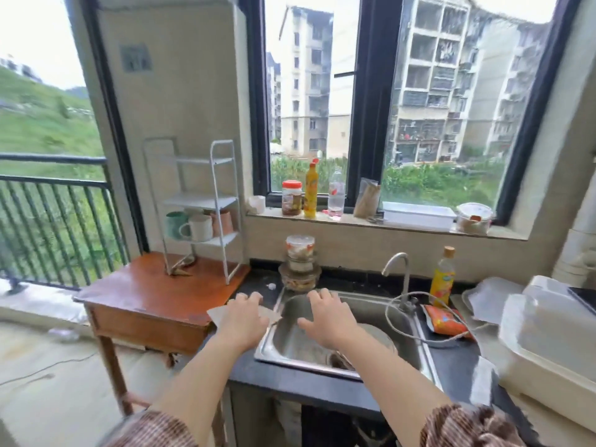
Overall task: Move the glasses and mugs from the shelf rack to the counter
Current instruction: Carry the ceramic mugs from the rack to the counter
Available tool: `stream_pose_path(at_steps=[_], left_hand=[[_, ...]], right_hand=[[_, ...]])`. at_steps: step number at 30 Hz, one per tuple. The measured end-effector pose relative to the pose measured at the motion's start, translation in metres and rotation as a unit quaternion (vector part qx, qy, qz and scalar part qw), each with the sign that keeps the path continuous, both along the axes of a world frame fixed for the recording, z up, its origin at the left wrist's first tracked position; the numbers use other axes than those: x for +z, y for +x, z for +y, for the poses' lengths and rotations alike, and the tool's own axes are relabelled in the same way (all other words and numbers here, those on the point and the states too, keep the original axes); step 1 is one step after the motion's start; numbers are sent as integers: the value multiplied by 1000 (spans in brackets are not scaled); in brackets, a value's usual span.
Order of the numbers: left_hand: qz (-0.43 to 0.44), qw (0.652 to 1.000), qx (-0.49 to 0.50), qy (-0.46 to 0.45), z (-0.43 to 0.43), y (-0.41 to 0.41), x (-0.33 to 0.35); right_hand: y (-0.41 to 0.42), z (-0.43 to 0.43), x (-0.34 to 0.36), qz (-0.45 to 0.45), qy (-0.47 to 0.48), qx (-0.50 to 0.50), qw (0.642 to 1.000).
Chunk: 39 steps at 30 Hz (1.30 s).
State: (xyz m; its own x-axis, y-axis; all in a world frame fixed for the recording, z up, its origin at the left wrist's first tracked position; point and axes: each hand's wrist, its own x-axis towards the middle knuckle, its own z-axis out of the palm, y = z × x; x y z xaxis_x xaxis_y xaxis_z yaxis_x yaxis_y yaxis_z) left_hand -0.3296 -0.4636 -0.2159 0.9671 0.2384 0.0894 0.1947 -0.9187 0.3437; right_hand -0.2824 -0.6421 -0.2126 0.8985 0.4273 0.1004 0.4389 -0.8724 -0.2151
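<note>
- The shelf rack holds a green mug, white mug and copper mug on its lower tier, well apart from the hands.
- Both empty, fingers spread: left hand at the tabletop edge, right hand over the sink.

green mug partly behind white mug, white container cut off right

To your left, the shelf rack stands on the table, with the mugs on its lowest shelf. The counter adjoins the table on the right, and the sink sits in it. Behind the sink stand stacked containers and the faucet, with a bottle to its right. Your left hand hovers over the counter's left edge, your right hand over the sink.
</note>
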Motion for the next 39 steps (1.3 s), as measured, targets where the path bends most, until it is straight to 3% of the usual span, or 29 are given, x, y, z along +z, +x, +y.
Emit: stream_pose_path(at_steps=[8,17,28,35,39], left_hand=[[-17,998,67,14,137,103,31],[-76,984,151,-49,278,186,44],[-55,983,120,-127,438,282,-7],[-34,968,86,-233,509,340,-56],[-44,926,111,-359,524,370,-63]], right_hand=[[125,157,31,-22,5,64,998],[223,305,43,-25,-5,120,992],[304,463,-13,46,-4,62,997],[347,541,-44,200,164,-44,965],[367,570,-55,252,290,-100,918]])
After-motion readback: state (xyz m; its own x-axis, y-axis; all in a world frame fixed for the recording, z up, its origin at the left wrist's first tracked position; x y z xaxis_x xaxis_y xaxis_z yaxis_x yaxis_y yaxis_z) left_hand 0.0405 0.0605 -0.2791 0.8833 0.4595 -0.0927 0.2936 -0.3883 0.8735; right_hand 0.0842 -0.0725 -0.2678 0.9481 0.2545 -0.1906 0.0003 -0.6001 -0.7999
